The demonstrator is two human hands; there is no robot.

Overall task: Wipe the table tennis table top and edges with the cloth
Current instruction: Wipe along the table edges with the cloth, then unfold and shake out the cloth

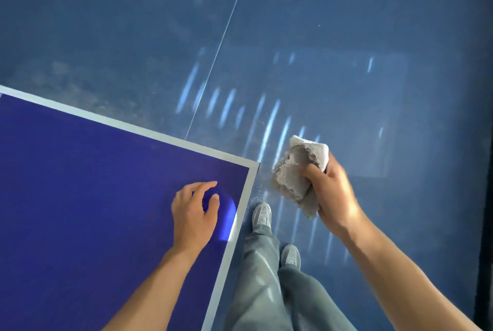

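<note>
grip of right hand [332,193] tight around cloth [293,170], beside table [80,184] corner

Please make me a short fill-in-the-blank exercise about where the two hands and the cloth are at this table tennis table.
1. The left hand touches the table near its ____.
2. The right hand grips the cloth; the left hand holds ____.
3. The cloth is not over the table but over the ____.
Missing words: corner; nothing; floor.
</note>
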